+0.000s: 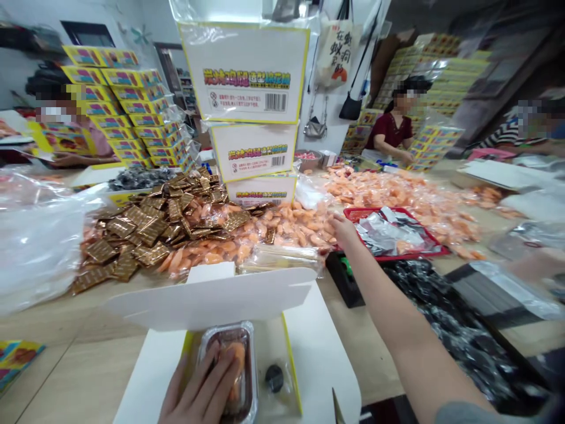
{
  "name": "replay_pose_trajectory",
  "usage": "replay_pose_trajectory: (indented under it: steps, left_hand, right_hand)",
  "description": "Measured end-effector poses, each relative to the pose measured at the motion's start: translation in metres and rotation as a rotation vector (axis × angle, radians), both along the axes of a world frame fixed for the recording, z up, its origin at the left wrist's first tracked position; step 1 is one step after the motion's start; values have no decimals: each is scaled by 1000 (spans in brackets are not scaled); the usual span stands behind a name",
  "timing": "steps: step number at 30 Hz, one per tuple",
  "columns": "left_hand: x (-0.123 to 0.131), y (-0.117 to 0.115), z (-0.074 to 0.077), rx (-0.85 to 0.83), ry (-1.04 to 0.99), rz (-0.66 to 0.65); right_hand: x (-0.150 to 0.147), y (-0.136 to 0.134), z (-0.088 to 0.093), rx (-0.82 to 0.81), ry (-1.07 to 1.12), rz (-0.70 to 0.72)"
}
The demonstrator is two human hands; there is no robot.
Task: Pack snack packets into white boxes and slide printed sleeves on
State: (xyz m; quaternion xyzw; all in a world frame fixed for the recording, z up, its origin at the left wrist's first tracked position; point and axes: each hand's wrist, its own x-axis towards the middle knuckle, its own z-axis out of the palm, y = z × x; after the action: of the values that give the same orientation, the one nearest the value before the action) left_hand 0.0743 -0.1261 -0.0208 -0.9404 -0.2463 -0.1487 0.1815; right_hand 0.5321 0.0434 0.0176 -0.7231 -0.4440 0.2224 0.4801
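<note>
My left hand (200, 391) lies flat, fingers stretched, on a clear plastic tray (247, 353) that sits inside an open white and yellow carton (318, 353) at the near edge. Orange sweets show in the tray under my fingers. A small black piece (274, 378) lies beside the tray in the carton. My right arm reaches far out, and my right hand (344, 228) rests on the heap of orange packets (291, 227). Its fingers curl down into the pile and are mostly hidden.
Brown foil packets (145, 229) are heaped to the left. Three stacked white boxes (253, 118) stand behind the heap. A red tray (397, 235) holds silver wrappers. Black packets (441, 312) fill a box at right. Other people sit at the far side.
</note>
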Motion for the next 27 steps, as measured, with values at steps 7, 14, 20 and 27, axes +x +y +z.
replay_pose_trajectory:
  steps: [7, 14, 20, 27]
  left_hand:
    - [34, -35, 47, -754, -521, 142]
    - [104, -48, 78, -1552, -959, 86]
    - [46, -34, 72, -909, -812, 342]
    - [27, -32, 54, -832, -344, 445]
  right_hand:
    - [-39, -198, 22, 84, 574, 198]
    - [-115, -286, 13, -144, 497, 693]
    - [-137, -243, 14, -47, 492, 439]
    - [-181, -205, 15, 3, 576, 541]
